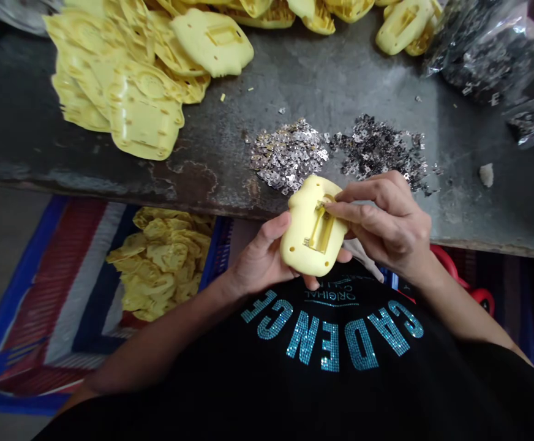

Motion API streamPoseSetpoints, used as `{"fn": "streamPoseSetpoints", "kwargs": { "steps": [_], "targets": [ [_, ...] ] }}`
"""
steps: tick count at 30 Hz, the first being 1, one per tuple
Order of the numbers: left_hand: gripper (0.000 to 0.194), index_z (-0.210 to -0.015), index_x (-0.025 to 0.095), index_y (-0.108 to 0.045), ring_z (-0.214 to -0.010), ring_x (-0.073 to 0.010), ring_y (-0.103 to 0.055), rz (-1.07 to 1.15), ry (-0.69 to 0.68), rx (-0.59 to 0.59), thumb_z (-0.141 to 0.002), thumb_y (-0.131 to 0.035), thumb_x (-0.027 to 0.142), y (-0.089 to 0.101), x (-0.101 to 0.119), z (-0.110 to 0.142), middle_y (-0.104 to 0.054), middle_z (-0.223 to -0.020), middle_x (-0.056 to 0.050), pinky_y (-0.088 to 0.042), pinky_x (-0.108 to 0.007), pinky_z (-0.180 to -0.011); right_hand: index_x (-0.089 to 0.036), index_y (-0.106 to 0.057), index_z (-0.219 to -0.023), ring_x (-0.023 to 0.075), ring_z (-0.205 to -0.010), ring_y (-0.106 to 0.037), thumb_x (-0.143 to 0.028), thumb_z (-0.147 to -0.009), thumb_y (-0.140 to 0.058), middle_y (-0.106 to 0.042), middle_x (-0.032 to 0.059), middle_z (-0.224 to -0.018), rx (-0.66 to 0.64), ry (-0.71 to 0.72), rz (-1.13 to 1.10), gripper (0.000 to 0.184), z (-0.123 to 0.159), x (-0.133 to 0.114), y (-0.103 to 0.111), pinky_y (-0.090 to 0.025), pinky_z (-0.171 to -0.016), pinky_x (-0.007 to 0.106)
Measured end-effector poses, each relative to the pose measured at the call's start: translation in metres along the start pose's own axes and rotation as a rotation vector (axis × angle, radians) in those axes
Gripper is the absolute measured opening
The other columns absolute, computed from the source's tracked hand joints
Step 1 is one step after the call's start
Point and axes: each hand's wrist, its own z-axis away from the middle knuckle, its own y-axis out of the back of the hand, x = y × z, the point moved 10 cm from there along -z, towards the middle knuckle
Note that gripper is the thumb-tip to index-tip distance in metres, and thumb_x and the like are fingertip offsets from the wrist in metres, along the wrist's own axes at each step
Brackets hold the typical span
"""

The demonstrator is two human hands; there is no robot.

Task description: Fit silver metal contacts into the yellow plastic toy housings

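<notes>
Lower L: woven mat w/ heap of yellow plastic parts. Upper L: more yellow parts on worn metal table. Center: L hand curled round, gripping yellow plastic housing just off table edge. Just above: silver metal bits. R hand: fingers pinched at housing slot, anything held too small to tell. Upper R: plastic bag of metal bits.

The plastic shell sat at 12 o'clock between my left grip and right grip, just off the edge of the table. Beyond it, metal clips lay heaped at 12, more shells at 11, bagged clips at 1. Below, shells lay on a woven sheet at 10.
</notes>
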Motion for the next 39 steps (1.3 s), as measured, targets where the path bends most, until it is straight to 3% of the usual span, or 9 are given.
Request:
{"fn": "streamPoseSetpoints", "kwargs": {
  "steps": [10,15,22,31,39],
  "targets": [
    [0.096,-0.162,0.017,-0.049,-0.099,-0.0420,-0.088,-0.033,-0.038,0.036,-0.090,-0.085,0.069,-0.001,0.000,0.003,-0.085,-0.118,-0.017,-0.070,-0.029,-0.049,-0.030,-0.073,-0.127,0.0212,-0.100,-0.069,-0.018,-0.111,-0.063,-0.077,0.0038,-0.120,0.022,-0.029,-0.041,0.022,-0.002,0.003,0.001,-0.055,-0.087,0.044],
    [0.099,-0.166,0.021,-0.045,-0.094,-0.0403,-0.088,-0.062,-0.055,0.030,-0.090,-0.086,0.070,-0.006,0.001,0.005,-0.084,-0.121,-0.017,-0.069,-0.029,-0.047,-0.030,-0.075,-0.126,0.0214,-0.097,-0.069,-0.027,-0.113,-0.063,-0.078,0.0044,-0.120,0.047,0.015,0.006,0.018,0.000,0.001,0.005,-0.055,-0.085,0.045],
    [0.098,-0.170,0.021,-0.041,-0.099,-0.0420,-0.088,-0.109,-0.062,-0.002,-0.095,-0.079,0.072,-0.014,-0.002,0.007,-0.083,-0.126,-0.019,-0.067,-0.027,-0.046,-0.032,-0.076,-0.128,0.0211,-0.099,-0.069,-0.028,-0.114,-0.059,-0.076,0.0031,-0.120,0.099,0.025,0.029,0.023,0.003,-0.008,0.012,-0.056,-0.086,0.043],
    [0.104,-0.171,0.014,-0.039,-0.104,-0.0455,-0.087,-0.134,-0.022,-0.039,-0.090,-0.082,0.065,-0.021,-0.012,0.013,-0.080,-0.132,-0.026,-0.065,-0.025,-0.043,-0.034,-0.078,-0.136,0.0197,-0.104,-0.071,-0.021,-0.112,-0.064,-0.078,0.0046,-0.119,0.102,0.007,-0.144,0.030,0.012,-0.015,0.016,-0.061,-0.089,0.041],
    [0.101,-0.168,0.014,-0.044,-0.102,-0.0439,-0.087,-0.157,-0.024,-0.029,-0.089,-0.083,0.064,-0.029,-0.019,0.022,-0.081,-0.131,-0.027,-0.062,-0.023,-0.041,-0.031,-0.078,-0.142,0.0219,-0.103,-0.071,-0.034,-0.113,-0.065,-0.079,0.0062,-0.122,0.136,0.123,-0.018,0.032,0.022,-0.033,0.031,-0.061,-0.088,0.044]
  ]
}}
